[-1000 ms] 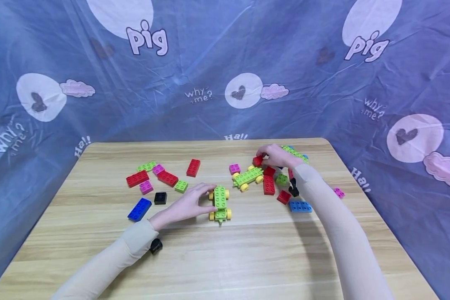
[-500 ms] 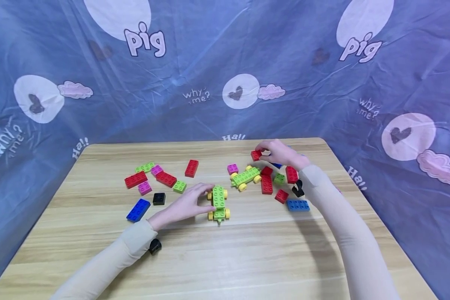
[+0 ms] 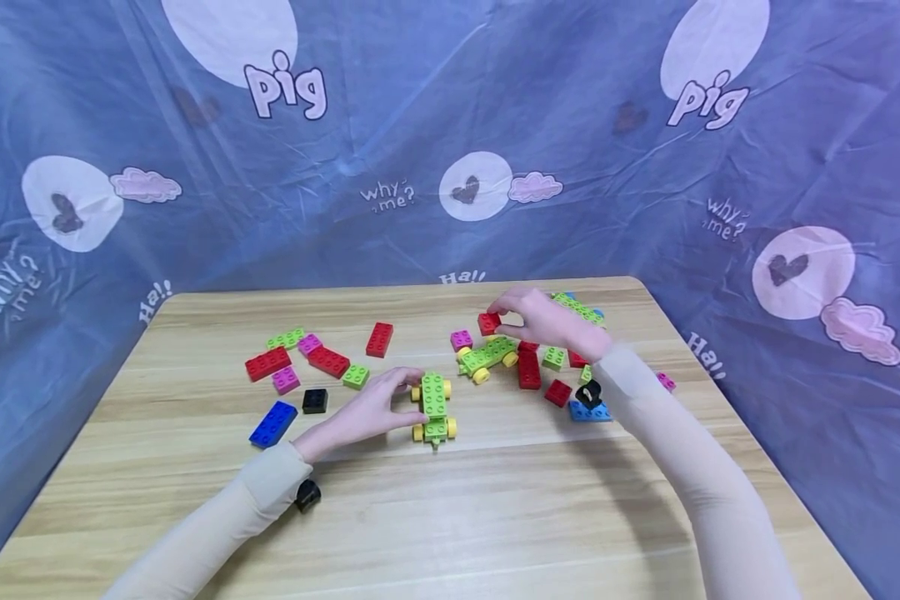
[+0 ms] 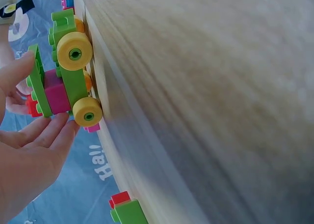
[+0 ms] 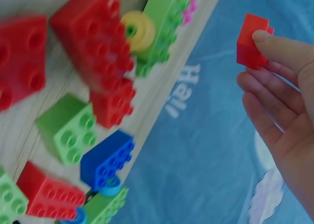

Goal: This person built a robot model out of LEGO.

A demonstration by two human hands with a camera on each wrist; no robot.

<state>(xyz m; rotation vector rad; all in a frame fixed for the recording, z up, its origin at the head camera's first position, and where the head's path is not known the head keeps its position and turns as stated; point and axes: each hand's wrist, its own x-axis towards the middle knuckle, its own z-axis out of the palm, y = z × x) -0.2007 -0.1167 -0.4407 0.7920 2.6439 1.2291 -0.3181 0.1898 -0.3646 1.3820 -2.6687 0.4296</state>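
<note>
In the head view my left hand (image 3: pixel 367 408) holds a green toy car (image 3: pixel 434 396) with yellow wheels, standing on the table. The left wrist view shows a magenta brick (image 4: pixel 57 92) between the car's base and a green top brick (image 4: pixel 39 81), with thumb and fingers at either end of that stack. My right hand (image 3: pixel 543 319) pinches a small red brick (image 3: pixel 488 324) between thumb and fingers, above the table. Just below that brick is a second green car (image 3: pixel 487 356). The right wrist view shows the red brick (image 5: pixel 251 41) apart from the other bricks.
Red, green and magenta bricks lie left of the left hand, near a black brick (image 3: pixel 315 401) and a blue brick (image 3: pixel 273 424). Right of the second car lie a long red brick (image 3: pixel 528 368), a small red brick (image 3: pixel 558 392) and a light blue brick (image 3: pixel 589 411).
My right hand has lifted the red brick and carried it left, over the second car. The left hand stays on its car. The head view has shifted slightly.
</note>
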